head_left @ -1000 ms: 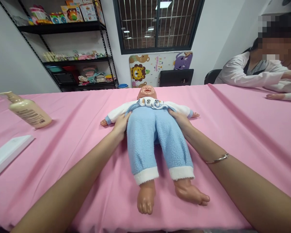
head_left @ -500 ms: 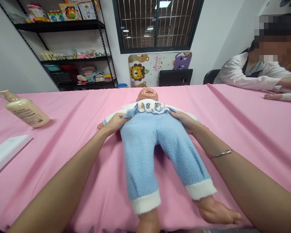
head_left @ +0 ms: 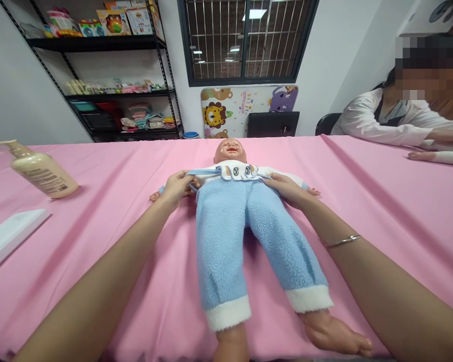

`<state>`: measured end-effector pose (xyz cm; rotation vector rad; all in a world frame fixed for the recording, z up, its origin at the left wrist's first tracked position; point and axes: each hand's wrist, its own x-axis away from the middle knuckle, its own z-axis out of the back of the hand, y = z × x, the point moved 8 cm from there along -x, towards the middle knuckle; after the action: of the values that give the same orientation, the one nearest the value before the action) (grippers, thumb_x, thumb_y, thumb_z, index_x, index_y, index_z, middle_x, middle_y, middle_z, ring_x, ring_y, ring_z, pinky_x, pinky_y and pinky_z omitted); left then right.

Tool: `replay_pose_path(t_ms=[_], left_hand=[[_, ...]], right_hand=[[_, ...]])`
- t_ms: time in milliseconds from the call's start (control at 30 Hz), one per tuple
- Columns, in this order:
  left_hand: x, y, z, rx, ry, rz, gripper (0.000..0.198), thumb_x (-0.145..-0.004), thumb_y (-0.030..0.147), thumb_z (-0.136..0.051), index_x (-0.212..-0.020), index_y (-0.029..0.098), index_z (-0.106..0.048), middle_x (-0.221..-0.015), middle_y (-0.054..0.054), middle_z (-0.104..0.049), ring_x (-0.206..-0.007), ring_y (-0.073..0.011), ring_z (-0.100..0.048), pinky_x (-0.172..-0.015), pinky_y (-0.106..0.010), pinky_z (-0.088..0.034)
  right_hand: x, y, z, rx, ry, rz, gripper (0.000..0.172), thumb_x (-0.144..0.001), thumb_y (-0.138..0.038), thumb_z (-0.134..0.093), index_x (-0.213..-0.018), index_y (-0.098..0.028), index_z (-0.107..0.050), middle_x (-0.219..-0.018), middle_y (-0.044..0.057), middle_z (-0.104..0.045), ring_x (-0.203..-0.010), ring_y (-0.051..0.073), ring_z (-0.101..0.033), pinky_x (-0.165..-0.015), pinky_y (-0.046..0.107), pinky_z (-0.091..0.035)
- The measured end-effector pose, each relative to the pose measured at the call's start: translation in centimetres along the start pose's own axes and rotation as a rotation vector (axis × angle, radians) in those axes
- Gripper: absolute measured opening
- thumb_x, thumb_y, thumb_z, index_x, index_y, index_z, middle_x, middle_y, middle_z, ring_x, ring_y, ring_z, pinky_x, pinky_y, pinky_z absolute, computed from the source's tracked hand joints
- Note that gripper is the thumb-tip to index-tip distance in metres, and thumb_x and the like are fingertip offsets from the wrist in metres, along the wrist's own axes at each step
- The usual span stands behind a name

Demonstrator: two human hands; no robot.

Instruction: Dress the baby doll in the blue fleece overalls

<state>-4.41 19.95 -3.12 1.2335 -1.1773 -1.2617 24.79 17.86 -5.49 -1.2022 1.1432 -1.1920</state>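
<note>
A baby doll (head_left: 231,150) lies on its back, head away from me and bare feet towards me. It wears light blue fleece trousers (head_left: 221,236) with white cuffs and a white top (head_left: 223,165). My left hand (head_left: 177,188) is closed on the waistband at the trousers' left side and holds it stretched out away from the doll's body. At the other side my right hand (head_left: 286,188) grips the waistband close to the doll's waist. A face design with two eyes shows on the piece at the waist. The fingertips of both hands are partly hidden by cloth.
A pump bottle (head_left: 43,173) lies tilted at the left, near a white flat box-like object (head_left: 13,236). Pink cloth (head_left: 109,201) covers the table. Across it are a monitor (head_left: 274,124), a shelf rack (head_left: 98,44) and, at the right, a seated person (head_left: 385,118).
My left hand has pulled the waistband outwards to the left and slightly up, so it is stretched taut. My right hand stays at its side of the waist. The view has shifted slightly.
</note>
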Motion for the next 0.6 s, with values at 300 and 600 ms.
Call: replay_pose_path(t_ms=[300, 600], left_hand=[[2.6, 4.4, -0.7, -0.704, 0.238, -0.572, 0.021, -0.071, 0.009, -0.057, -0.072, 0.020, -0.040, -0.084, -0.003, -0.052, -0.087, -0.0203, -0.053, -0.082, -0.035, -0.044], [4.9, 4.3, -4.4, -0.725, 0.044, -0.581, 0.015, -0.092, 0.029, -0.052, -0.087, 0.019, -0.062, -0.092, -0.004, -0.069, -0.087, -0.0210, -0.063, -0.084, -0.033, -0.047]], right_hand=[[-0.7, -1.9, 3.8, -0.001, 0.335, 0.235, 0.030, -0.052, -0.037, -0.073, -0.070, -0.021, -0.054, -0.068, 0.001, -0.055, -0.065, 0.016, -0.050, -0.070, 0.034, -0.043], [1.8, -10.8, -0.7, 0.376, 0.477, 0.631, 0.027, -0.073, -0.012, -0.051, -0.093, -0.016, -0.069, -0.104, 0.009, -0.066, -0.091, 0.020, -0.060, -0.082, 0.036, -0.047]])
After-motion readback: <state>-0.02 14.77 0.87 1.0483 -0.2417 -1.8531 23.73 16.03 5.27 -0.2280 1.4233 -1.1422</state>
